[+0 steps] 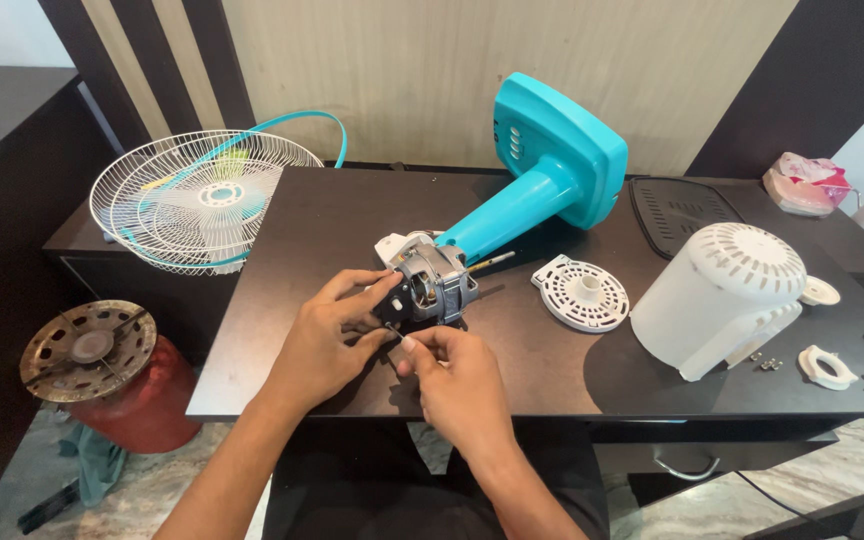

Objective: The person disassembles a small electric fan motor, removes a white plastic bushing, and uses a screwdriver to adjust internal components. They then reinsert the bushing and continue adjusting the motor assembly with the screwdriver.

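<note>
With the left hand (327, 335) steadying the fan motor (434, 285) at mid-frame, the right hand (457, 375) pinched a tiny part (393, 328) (likely a screw) that could have slipped off the table (352, 220).

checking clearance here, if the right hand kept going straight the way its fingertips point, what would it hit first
Most likely the fan motor: the right hand points up and slightly left, its pinched fingertips just below the motor's near end, beside the left hand. Depth is hard to judge.
</note>
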